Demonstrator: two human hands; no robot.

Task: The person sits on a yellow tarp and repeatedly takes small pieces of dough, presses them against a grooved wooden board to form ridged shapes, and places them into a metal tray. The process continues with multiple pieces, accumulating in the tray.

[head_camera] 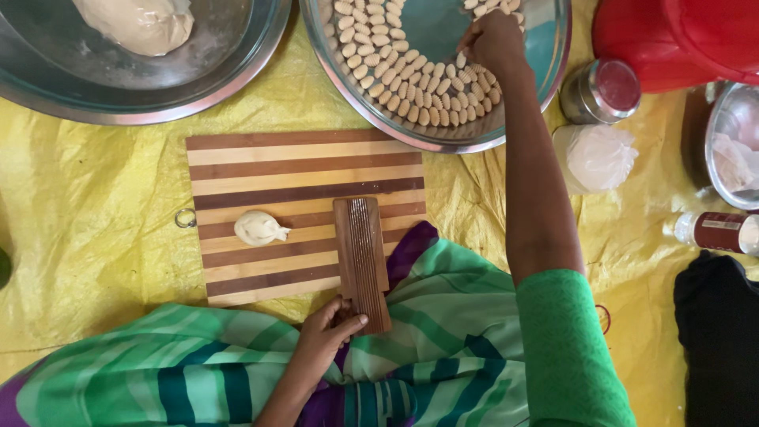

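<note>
At far left, a wide steel basin (158, 95) sits on the yellow plastic sheet (95, 182) and holds a large lump of pale dough (142, 22). Below it lies a striped wooden cutting board of dark and light bands (300, 170), with a small metal ring (185, 218) at its left edge. A small pale piece of dough (259, 228) rests on the board, left of centre. Just beside it to the right, a narrow ridged brown wooden paddle (361, 257) lies lengthwise across the board's near edge. The left hand (326, 336) grips the paddle's near end, thumb over the top. The person's lap shows green and teal striped cloth (443, 348). Further right, a round steel tray (545, 63) carries rows of small ridged dough shells (411, 87). The right hand (494, 39) reaches into the tray with fingers bunched down among the shells; I cannot tell whether it pinches one. Beyond stand a steel tin (601, 91), a white plastic bag (597, 158) and a red plastic container (680, 39).
</note>
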